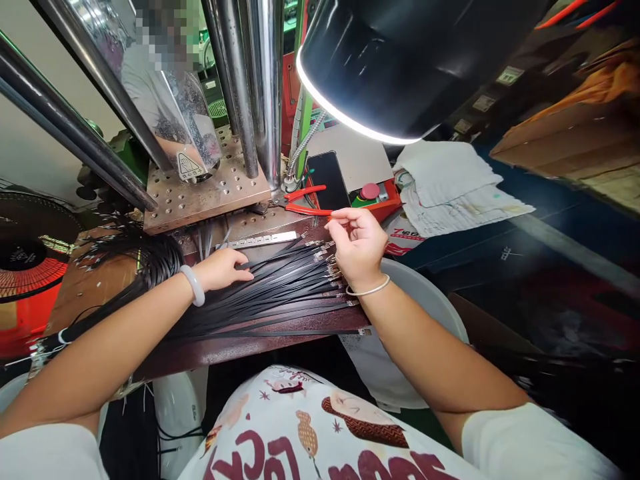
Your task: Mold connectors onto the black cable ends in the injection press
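Note:
Many black flat cables (280,287) lie side by side across the dark red bench, with small metal-shelled plugs (333,270) at their right ends. Over the left part of this spread is my left hand (225,268), its thumb and forefinger curved round a dark cable strand. My right hand (361,243) is raised above the plug ends, thumb and forefinger pinched together; whatever they hold is too small to make out. Behind the cables lies a pale metal strip fixture (265,239) with slots. Red-handled pliers (305,200) rest just beyond my right fingertips.
A press with steel columns (270,87) and a drilled plate (200,200) stands behind. A lamp (390,73) hangs above right. A phone (327,177), a red button (370,191) and white cloths (450,177) lie beyond. Bundled cables (155,260) and a fan (25,253) are left.

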